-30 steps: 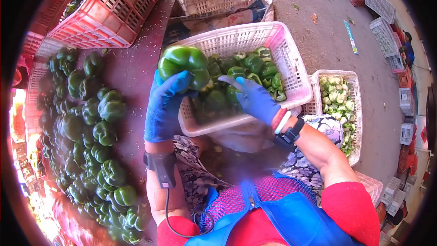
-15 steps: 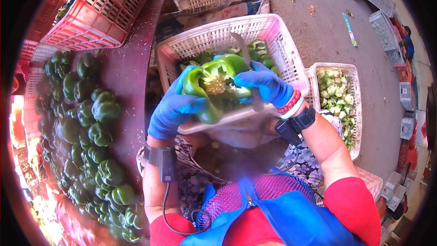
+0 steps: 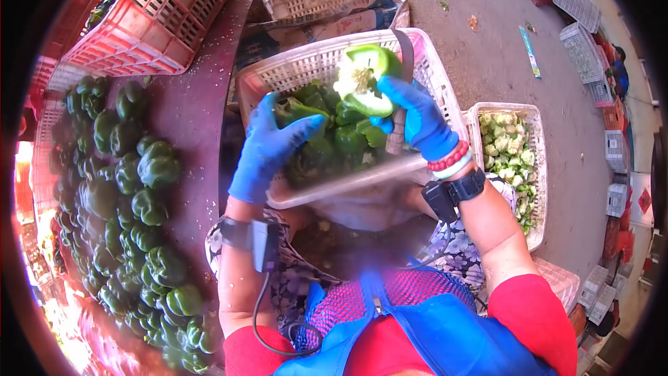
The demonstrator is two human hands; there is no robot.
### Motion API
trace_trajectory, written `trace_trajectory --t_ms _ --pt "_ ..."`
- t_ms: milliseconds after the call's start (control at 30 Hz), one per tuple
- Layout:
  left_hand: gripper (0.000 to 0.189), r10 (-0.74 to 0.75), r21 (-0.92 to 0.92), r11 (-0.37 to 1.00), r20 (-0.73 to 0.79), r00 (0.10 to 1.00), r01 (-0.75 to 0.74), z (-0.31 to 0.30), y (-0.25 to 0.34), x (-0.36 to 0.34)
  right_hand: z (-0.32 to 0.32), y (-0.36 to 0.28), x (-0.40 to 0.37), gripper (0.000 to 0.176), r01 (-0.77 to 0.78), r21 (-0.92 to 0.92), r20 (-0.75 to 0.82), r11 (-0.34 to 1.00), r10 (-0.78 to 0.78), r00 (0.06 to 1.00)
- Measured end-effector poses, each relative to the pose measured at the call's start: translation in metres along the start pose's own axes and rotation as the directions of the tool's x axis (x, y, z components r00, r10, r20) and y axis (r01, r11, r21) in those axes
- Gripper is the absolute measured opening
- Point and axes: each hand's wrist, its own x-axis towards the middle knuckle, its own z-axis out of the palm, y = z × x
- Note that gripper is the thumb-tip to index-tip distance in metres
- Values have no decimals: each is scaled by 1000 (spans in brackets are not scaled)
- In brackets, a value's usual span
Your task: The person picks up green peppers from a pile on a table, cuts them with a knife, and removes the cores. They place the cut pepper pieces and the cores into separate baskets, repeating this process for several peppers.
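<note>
The green pepper half [image 3: 362,80], seed core showing, sits above the white plastic basket [image 3: 438,76], pinched in the gloved right hand [image 3: 417,118], which also clasps a knife [image 3: 403,52]. The left hand [image 3: 268,150] is closed on the other half [image 3: 298,110], low among cut pieces [image 3: 348,139]; whole peppers [image 3: 132,188] lie well to the left

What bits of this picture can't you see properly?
All in the head view:
1. Knife: mostly hidden behind the right hand and its pepper half.
2. Left hand: fingertips buried among cut pieces; whether it holds one is unclear.
3. White basket floor: covered by the pieces.
4. Whole peppers, lower left: lost in glare at the edge.
</note>
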Motion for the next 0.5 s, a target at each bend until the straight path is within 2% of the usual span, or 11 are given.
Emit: trace_trajectory --t_ms 33,100,133,200,233,267,300,367,400,467,500 --pt "48 18 -19 1000 -84 996 -19 11 3 -3 6 2 -2 41 38 -50 -14 998 -38 999" --pt "47 -42 -287 956 65 997 59 19 30 -10 33 4 -7 37 108 -149 -48 983 -116 992" --pt "46 -57 -413 904 145 988 113 20 38 -12 32 22 -3 43 128 -141 -14 982 -131 991" --pt "47 -3 -44 999 84 996 6 24 35 -11 48 35 -8 48 283 -372 -20 884 -313 950" --pt "47 31 150 988 59 998 -40 25 32 -10 52 38 -12 50 348 -478 -3 806 -398 917" --pt "47 146 287 947 8 989 -143 27 31 -9 51 34 -18 52 212 -509 -30 834 -263 964" --pt "47 148 352 924 34 988 -151 27 32 -10 49 29 -24 53 73 -542 -57 837 -123 991" --pt "48 142 478 862 88 986 -167 25 34 -14 50 32 -27 51 56 -535 -52 843 -99 994" --pt "47 114 496 856 98 989 -148 25 37 -15 49 30 -27 50 2 -390 -36 921 -18 999" --pt "48 90 130 985 162 983 -112 17 46 -15 48 23 -28 46 -131 -69 23 989 133 991" --pt "48 85 -64 995 193 977 -74 14 47 -14 52 22 -28 40 -156 27 0 987 156 988"
